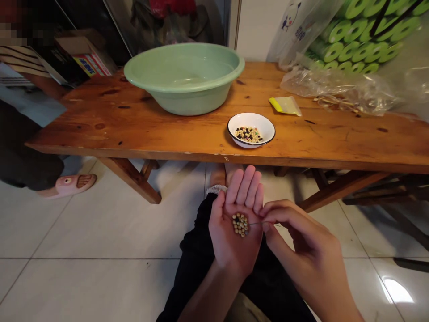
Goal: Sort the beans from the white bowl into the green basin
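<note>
Palm up and cupped, my left hand [236, 250] carries a small heap of wooden-looking beads [240, 224], with its fingers stretched out away from me. Most of these beads are tan, and holes show in some. From the right, my right hand [301, 246] pinches a thin strand [256, 223] between thumb and forefinger. One end of it reaches the beads at the edge of the heap. Whether that strand is a thread, a wire or a needle I cannot tell, nor whether its tip sits inside a bead.
A white dark-rimmed bowl [251, 120] of mixed beads stands near the front edge of the wooden bench [100, 125]. Behind are a green basin [194, 100], a small yellow-edged packet [286, 105] and plastic-wrapped green rolls [355, 40]. Another person's slippered foot [75, 184] is at left.
</note>
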`<state>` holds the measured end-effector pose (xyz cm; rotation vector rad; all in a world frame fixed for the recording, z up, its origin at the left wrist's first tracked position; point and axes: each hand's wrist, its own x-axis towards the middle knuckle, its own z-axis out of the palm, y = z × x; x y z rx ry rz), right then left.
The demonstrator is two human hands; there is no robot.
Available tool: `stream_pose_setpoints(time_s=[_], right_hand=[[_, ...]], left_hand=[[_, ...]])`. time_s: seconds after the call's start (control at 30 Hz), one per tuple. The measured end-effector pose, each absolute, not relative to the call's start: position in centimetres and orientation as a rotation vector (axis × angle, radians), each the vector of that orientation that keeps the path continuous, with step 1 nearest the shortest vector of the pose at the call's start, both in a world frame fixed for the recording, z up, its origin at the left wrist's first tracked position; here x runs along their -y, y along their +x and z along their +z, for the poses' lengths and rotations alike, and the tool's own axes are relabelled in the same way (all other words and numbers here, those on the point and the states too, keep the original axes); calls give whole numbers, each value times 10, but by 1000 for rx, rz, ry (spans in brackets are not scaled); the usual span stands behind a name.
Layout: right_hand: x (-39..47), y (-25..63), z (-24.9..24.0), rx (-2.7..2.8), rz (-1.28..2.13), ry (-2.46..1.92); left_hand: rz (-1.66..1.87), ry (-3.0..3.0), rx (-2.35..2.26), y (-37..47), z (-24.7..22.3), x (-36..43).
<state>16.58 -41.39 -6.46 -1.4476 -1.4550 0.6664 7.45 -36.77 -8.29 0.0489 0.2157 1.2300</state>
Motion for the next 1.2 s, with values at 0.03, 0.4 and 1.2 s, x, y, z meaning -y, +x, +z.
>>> stream_pose_setpoints(time_s=[0.03,0.4,1.2], right_hand=[[414,166,-65,1452,666,-1448],[415,166,-65,1435,687,-1455],[424,164,-88,1742,203,-1472]], left_hand=[[1230,47,-216,74,-83,368],[1215,16,-196,76,-85,369],[1206,-48,-323,81,-96,363]])
